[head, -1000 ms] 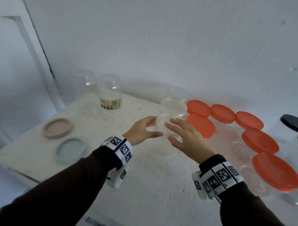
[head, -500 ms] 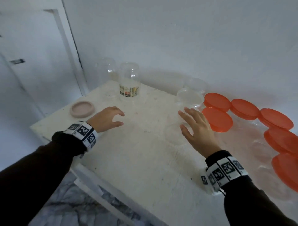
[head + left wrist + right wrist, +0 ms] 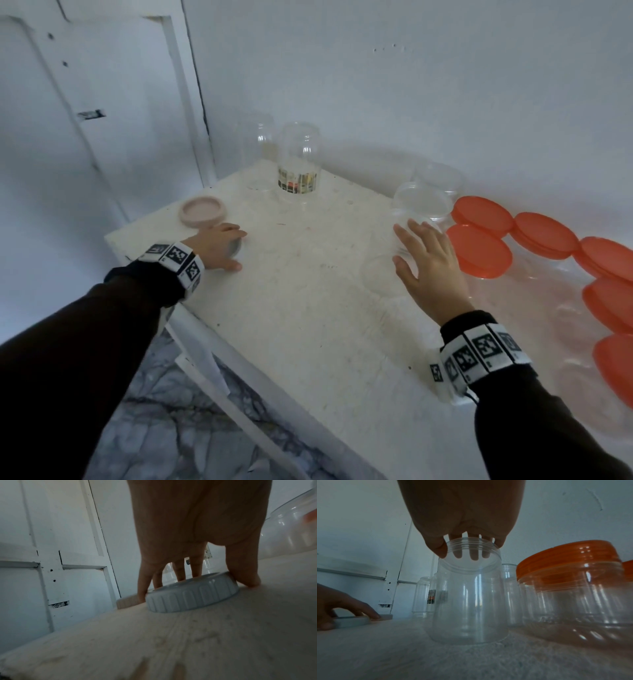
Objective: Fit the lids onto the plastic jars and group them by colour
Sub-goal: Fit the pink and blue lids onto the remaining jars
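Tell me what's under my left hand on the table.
A pale blue-grey ribbed lid lies flat under the left hand, fingers and thumb around its rim. Its top is mostly covered from above.

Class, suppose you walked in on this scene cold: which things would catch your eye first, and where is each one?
First, the orange lids on clear jars crowding the table's right side, the only strong colour there. Next, the right hand sits at the mouth of an open clear jar beside them. At the table's left edge, the left hand has its fingers spread round a pale blue ribbed lid, with a pink lid just beyond it.
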`<state>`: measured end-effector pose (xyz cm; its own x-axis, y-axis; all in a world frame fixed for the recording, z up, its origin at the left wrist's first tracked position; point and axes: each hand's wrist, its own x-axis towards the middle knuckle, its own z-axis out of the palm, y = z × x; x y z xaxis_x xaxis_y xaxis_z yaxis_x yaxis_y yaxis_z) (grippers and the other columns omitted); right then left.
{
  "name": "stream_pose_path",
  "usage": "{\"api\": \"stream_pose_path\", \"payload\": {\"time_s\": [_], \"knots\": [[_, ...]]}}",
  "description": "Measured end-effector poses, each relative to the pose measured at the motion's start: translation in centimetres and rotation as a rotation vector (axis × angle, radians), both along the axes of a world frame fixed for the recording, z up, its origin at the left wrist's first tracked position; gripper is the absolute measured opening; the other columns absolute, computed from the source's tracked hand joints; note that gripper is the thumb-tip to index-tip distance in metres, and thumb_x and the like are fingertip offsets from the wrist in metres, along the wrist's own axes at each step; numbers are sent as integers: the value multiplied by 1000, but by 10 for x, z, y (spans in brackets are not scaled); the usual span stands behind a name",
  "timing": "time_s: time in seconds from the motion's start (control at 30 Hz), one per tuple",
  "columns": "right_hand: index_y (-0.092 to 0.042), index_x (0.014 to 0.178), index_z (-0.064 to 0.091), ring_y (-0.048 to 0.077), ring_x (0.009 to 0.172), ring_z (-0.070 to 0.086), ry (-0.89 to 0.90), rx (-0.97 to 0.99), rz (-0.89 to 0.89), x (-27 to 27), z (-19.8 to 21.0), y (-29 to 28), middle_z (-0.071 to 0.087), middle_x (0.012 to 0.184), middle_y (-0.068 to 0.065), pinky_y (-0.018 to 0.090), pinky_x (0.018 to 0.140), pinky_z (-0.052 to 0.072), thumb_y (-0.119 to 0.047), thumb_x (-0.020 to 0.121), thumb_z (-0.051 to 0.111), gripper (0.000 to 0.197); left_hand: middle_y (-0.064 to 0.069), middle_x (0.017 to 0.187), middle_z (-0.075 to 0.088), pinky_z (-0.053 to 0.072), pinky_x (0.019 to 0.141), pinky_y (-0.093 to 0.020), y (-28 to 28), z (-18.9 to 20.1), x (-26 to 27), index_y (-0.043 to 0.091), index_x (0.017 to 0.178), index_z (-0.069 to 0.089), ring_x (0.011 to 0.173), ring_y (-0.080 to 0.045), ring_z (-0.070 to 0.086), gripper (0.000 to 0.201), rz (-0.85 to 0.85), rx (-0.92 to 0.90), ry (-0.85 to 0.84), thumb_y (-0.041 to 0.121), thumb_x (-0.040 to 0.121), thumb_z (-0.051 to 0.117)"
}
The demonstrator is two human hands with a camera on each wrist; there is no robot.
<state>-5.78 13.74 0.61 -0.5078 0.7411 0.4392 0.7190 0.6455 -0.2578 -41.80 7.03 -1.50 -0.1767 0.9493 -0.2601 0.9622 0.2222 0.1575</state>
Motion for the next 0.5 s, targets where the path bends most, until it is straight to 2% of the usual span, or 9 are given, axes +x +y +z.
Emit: {"api": "stream_pose_path", "payload": {"time_s": [0.17,0.3,0.4,0.5], "knots": [[-10,133,49,37,131,37,-39,-4,-8,0,2,-1,47,137,17,48,108,24,-40,87,33,57,-4,155,10,15,113,-42,1,3,10,23,146,18,140,-32,14,80,-28,-61,36,39,83,64],[-10,134,48,35,132,36,-77,3,-28,0,7,0,45,139,15,47,109,24,-31,89,51,49,-3,154,13,20,112,-47,2,4,6,31,145,21,137,-32,19,81,-30,-75,18,37,79,68],[-10,134,45,32,132,33,-144,-33,-67,-7,16,-2,40,140,13,46,110,22,-33,87,60,55,-1,151,20,25,110,-45,3,3,1,33,143,25,134,-28,25,80,-67,-44,-17,37,77,69],[-8,130,48,32,127,38,-106,16,-40,-26,29,-7,43,136,13,47,107,27,-33,86,60,52,0,151,18,26,109,-44,8,3,1,33,144,23,134,-27,24,78,-192,34,23,36,79,66]]}}
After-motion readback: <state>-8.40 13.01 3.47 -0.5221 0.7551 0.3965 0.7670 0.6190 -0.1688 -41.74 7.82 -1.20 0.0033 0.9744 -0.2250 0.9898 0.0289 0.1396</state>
